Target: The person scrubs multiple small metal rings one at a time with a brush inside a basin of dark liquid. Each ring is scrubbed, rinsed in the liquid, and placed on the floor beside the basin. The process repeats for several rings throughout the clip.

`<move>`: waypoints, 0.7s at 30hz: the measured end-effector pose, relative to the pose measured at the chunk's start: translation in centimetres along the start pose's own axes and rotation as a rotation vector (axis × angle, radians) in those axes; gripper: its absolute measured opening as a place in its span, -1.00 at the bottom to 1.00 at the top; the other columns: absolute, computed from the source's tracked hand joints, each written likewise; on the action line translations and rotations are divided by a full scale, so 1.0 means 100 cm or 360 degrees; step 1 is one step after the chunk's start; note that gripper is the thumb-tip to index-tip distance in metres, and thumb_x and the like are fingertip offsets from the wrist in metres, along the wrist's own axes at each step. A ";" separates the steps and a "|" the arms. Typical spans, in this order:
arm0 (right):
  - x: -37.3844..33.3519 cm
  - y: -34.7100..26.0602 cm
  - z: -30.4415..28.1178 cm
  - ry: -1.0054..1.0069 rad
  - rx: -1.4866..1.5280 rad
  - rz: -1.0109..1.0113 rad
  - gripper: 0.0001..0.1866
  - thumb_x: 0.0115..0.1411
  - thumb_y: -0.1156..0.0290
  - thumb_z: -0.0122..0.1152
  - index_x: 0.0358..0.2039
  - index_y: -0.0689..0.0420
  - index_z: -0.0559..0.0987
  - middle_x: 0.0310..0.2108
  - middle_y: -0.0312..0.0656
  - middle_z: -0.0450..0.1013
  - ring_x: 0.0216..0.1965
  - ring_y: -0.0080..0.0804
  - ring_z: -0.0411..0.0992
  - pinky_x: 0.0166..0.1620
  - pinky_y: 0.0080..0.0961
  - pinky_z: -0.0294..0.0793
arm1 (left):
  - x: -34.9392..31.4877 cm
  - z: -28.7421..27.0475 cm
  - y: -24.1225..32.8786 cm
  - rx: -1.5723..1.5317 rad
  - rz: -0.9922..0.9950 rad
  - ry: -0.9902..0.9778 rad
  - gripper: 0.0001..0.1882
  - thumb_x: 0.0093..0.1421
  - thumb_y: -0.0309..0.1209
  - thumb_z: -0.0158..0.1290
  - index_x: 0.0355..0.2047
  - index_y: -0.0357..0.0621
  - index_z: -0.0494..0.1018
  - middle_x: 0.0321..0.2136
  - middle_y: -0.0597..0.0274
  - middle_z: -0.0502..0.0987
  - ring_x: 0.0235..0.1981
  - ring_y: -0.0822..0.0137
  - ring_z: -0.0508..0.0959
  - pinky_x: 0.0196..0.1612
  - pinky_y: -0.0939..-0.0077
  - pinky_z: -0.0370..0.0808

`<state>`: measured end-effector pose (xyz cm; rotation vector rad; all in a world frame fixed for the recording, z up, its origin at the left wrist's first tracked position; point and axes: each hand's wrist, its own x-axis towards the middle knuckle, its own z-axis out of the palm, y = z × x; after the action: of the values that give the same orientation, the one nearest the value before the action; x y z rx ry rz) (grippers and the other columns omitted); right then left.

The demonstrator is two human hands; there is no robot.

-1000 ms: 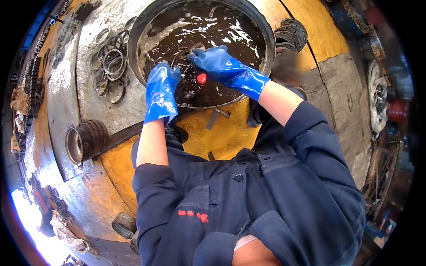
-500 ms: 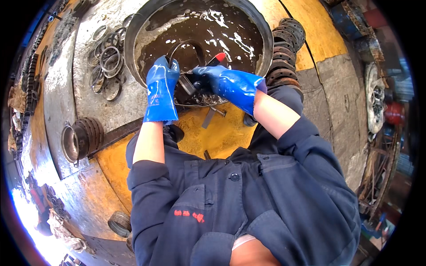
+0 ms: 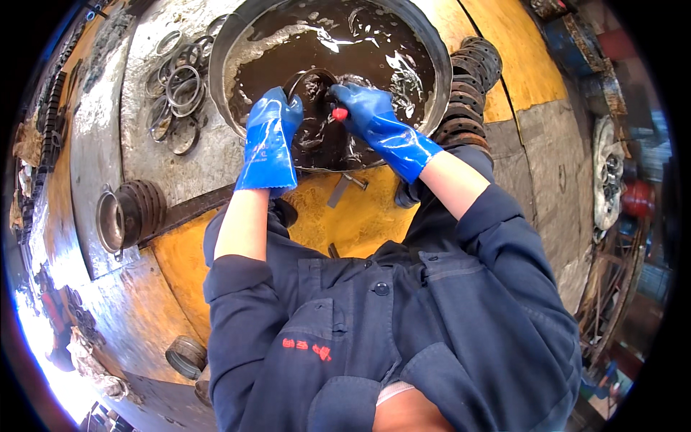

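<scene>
Metal ring (image 3: 314, 71) first, since that's what both hands are at: it sits between the left and right fingers, just past the left fingertips, looks partly sunk in the dark liquid (image 3: 266, 61). Going across, a stack of ribbed rings (image 3: 144, 205) is well off to the left of the left fingers and nearer the body, and a pile of loose thin rings (image 3: 170, 92) is closer, left of those same fingers. Left hand (image 3: 273, 119), in a blue glove, looks pinched on the ring's near left edge. Then there's the red-ended tool (image 3: 339, 114) poking out by the right fingers; its other end is hidden, so can't tell what it is. Right hand (image 3: 366, 111), same glove, is curled around that tool. Right past those fingers comes the tub's rim (image 3: 443, 79), then a row of dark discs (image 3: 466, 86). My two cents: keep the left pinch firm because wet gloves probably slip, hold the ring low over the tub, and work the right hand in short, light strokes clear of the left fingertips.
</scene>
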<state>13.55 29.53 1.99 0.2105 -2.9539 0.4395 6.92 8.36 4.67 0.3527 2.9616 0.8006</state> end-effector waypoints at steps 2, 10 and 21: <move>0.004 -0.004 -0.008 0.0148 -0.0172 -0.0303 -0.46 0.20 0.39 0.32 0.23 -0.05 0.53 0.10 -0.06 0.58 -0.16 -0.06 0.67 -0.19 -0.19 0.68 | -0.003 -0.004 0.001 0.0013 -0.0001 -0.0001 -0.60 0.31 -0.10 0.11 -0.19 -0.23 0.63 -0.22 -0.25 0.66 -0.11 -0.23 0.66 -0.03 -0.09 0.57; 0.015 -0.015 -0.034 -0.0149 -0.0415 -0.0634 -0.38 0.22 0.43 0.24 0.33 -0.04 0.46 0.23 0.06 0.50 -0.18 -0.12 0.67 -0.14 -0.19 0.69 | -0.004 0.003 -0.012 0.0065 0.0003 -0.0059 -0.55 0.29 -0.11 0.14 -0.10 -0.32 0.62 -0.13 -0.28 0.65 -0.01 -0.24 0.63 0.07 -0.04 0.56; 0.018 -0.018 -0.019 -0.0757 0.0777 0.1030 -0.53 0.31 -0.01 0.30 -0.01 0.11 0.71 -0.16 -0.01 0.69 -0.11 -0.18 0.67 -0.01 -0.25 0.59 | -0.002 0.006 0.004 -0.0060 -0.0094 0.0121 -0.62 0.29 -0.10 0.17 -0.25 -0.22 0.60 -0.28 -0.26 0.65 -0.20 -0.28 0.66 -0.13 -0.11 0.58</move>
<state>12.32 28.20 4.54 -0.7122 -3.2449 1.3579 7.25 8.96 4.32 0.2365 3.0058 0.8814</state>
